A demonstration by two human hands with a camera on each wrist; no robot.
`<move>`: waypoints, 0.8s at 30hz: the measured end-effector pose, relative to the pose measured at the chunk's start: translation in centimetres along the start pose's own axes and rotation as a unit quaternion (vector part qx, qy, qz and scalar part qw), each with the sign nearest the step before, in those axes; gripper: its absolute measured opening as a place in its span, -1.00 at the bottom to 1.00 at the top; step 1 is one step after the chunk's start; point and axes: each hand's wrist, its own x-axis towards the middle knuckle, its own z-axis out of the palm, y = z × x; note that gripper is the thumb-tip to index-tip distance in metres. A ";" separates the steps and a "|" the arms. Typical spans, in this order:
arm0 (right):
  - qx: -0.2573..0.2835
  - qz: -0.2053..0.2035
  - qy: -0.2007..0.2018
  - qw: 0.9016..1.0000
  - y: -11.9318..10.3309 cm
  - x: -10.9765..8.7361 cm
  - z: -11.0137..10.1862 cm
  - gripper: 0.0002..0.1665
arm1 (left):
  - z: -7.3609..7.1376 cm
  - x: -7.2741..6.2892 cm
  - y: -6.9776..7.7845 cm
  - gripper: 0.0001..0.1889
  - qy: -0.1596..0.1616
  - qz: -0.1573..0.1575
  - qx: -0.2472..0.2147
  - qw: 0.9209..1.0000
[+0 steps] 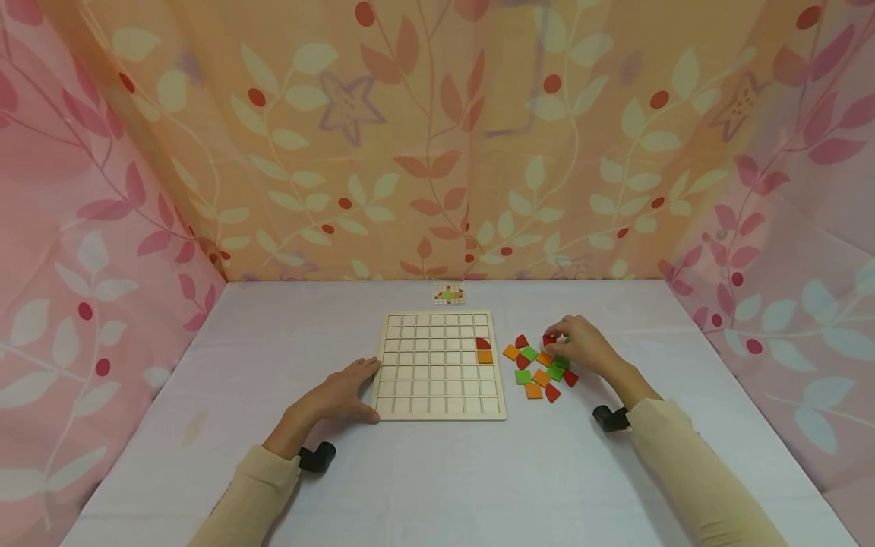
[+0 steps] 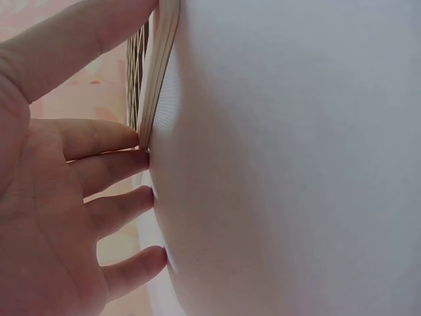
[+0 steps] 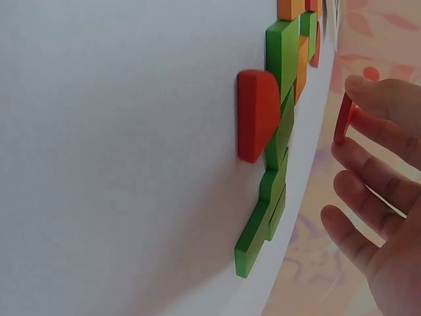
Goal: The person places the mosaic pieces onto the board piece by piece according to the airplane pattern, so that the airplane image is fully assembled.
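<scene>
A wooden grid board (image 1: 421,374) lies flat on the table. In its right part sit a red quarter-round tile (image 1: 482,344) and, just below it, an orange square tile (image 1: 484,357). My left hand (image 1: 342,391) rests at the board's left side, thumb and fingers spread and touching its edge. My right hand (image 1: 586,346) pinches another red quarter-round tile (image 3: 343,118) between thumb and fingers, lifted off the table. Under and beside that hand are loose tiles: green ones (image 3: 282,56), orange squares (image 1: 534,391) and red quarter-rounds (image 1: 553,393).
Behind the board lies a small pattern card (image 1: 449,293) with a coloured figure on a grid. A white cloth (image 1: 437,486) covers the table. Patterned curtains (image 1: 437,152) stand at the back and both sides.
</scene>
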 end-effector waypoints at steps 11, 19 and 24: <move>0.011 -0.003 0.001 1.000 -1.1 -0.2 0.4 -0.67 | 0.1 -0.1 -0.1 0.04 0.001 0.005 0.008 1.000; 0.017 -0.019 0.010 1.000 -2.3 -0.4 0.7 -0.66 | 0.2 0.0 -0.2 0.03 0.006 0.001 0.006 1.000; 0.019 -0.020 0.006 1.000 -3.1 -0.5 0.9 -0.64 | 0.2 0.0 -0.1 0.03 0.004 -0.004 0.005 1.000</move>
